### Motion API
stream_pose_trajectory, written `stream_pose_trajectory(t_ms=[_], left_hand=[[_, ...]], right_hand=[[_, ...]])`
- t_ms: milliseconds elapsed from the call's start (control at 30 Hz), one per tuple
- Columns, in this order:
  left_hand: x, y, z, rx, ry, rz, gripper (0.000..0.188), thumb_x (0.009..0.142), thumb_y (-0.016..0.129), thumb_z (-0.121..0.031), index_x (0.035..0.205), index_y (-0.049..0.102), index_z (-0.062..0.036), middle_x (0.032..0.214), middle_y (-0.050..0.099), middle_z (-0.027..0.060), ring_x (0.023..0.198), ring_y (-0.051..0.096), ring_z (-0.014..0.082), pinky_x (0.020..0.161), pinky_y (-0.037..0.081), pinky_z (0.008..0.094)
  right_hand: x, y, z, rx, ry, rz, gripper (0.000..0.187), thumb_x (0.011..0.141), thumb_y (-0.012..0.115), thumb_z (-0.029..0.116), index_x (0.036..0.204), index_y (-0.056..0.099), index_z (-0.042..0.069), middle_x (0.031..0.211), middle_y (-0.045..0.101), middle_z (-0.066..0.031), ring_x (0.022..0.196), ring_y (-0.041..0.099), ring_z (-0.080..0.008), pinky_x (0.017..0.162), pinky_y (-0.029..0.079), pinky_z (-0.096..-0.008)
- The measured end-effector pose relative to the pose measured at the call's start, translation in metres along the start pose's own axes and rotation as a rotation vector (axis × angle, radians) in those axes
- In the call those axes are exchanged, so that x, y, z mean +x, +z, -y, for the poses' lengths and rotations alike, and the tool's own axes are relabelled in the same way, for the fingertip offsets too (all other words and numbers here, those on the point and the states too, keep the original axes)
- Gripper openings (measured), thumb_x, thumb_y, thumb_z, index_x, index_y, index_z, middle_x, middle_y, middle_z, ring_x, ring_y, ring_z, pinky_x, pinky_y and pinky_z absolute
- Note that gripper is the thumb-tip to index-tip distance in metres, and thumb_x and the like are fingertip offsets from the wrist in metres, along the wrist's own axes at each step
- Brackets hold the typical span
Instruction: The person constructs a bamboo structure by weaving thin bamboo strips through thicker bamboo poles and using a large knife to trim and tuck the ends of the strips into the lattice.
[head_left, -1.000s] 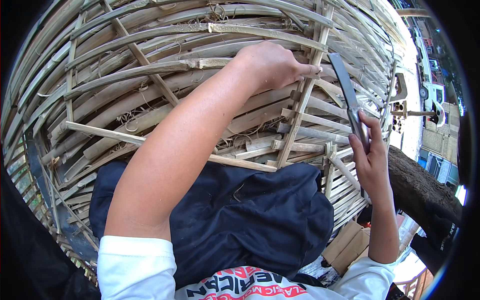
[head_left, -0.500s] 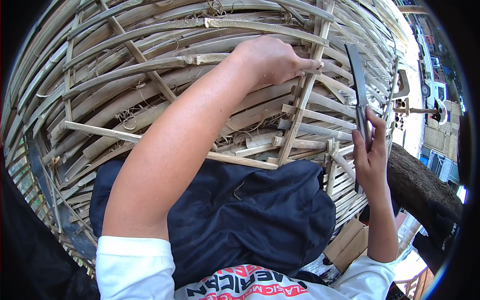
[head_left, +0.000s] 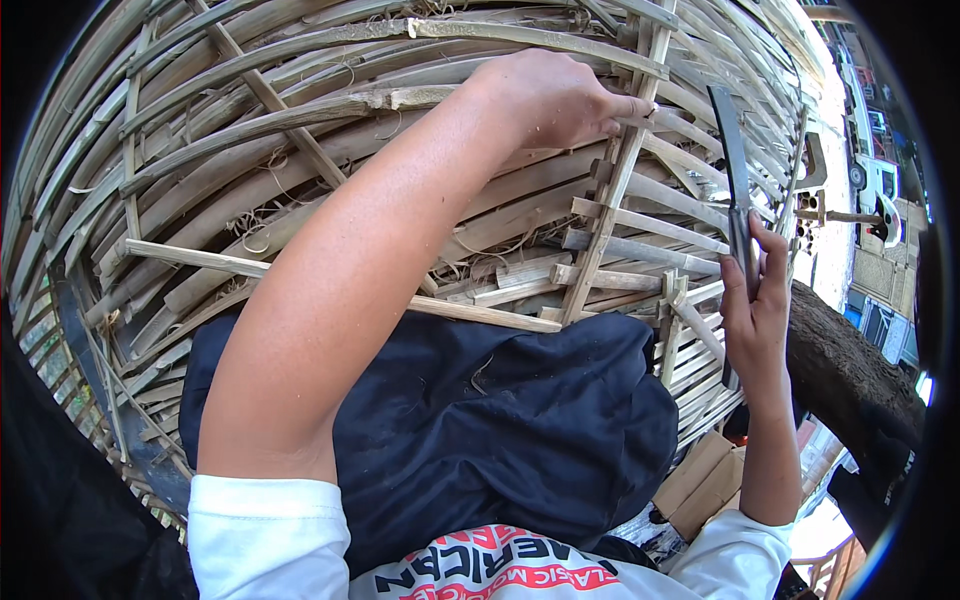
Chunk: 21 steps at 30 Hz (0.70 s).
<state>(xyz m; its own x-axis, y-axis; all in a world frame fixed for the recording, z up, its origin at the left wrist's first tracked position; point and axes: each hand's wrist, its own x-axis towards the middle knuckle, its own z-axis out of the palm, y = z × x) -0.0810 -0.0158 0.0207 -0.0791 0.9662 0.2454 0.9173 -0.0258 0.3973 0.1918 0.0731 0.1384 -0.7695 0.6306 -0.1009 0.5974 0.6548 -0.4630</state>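
Observation:
A large rounded frame of woven bamboo strips (head_left: 300, 150) fills the view in front of me. My left hand (head_left: 550, 98) reaches far up and pinches an upright bamboo slat (head_left: 612, 200) near its top. My right hand (head_left: 755, 310) holds a long dark knife (head_left: 733, 165) by its handle, blade pointing up beside the frame's right edge. My knees, in dark blue trousers (head_left: 480, 420), press against the lower part of the frame.
A thick rough tree trunk (head_left: 850, 370) runs along the right below my right hand. Cardboard boxes (head_left: 700, 485) lie under it. A street with a parked white vehicle (head_left: 875, 185) shows at the far right.
The knife in my right hand has swung from a leftward tilt to nearly upright. My left hand stays on the slat.

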Motion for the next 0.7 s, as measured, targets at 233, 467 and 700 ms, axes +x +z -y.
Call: stream_pose_trajectory(t_ms=[233,467,700], left_hand=[[0.005,-0.005,-0.006,0.002,-0.065,0.158,0.039,0.1,0.051,-0.037,0.138,0.051,-0.0448,0.104,0.072,0.013,0.095,0.07,0.0335,0.082,0.057,0.0467],[0.002,0.012,-0.001,0.009,0.003,-0.048,0.039,0.099,0.054,-0.034,0.136,0.054,-0.0444,0.077,0.068,0.0148,0.074,0.068,0.0362,0.067,0.056,0.0499],[0.003,0.012,0.0,0.036,-0.001,-0.022,0.036,0.099,0.053,-0.035,0.134,0.056,-0.042,0.081,0.07,0.0153,0.078,0.07,0.0356,0.069,0.057,0.0486]], right_hand=[[0.016,0.004,0.009,-0.089,-0.103,0.044,0.037,0.1,0.054,0.008,0.134,0.043,0.004,0.108,0.065,-0.0208,0.096,0.068,-0.0257,0.083,0.05,-0.0375],[0.012,0.015,0.015,0.08,-0.101,-0.025,0.035,0.096,0.057,0.006,0.129,0.045,0.006,0.104,0.063,-0.0275,0.1,0.064,-0.0432,0.087,0.048,-0.044],[0.018,0.009,0.013,-0.152,-0.092,0.069,0.037,0.098,0.055,0.009,0.132,0.041,0.006,0.11,0.064,-0.0275,0.095,0.066,-0.0438,0.083,0.049,-0.0427]])
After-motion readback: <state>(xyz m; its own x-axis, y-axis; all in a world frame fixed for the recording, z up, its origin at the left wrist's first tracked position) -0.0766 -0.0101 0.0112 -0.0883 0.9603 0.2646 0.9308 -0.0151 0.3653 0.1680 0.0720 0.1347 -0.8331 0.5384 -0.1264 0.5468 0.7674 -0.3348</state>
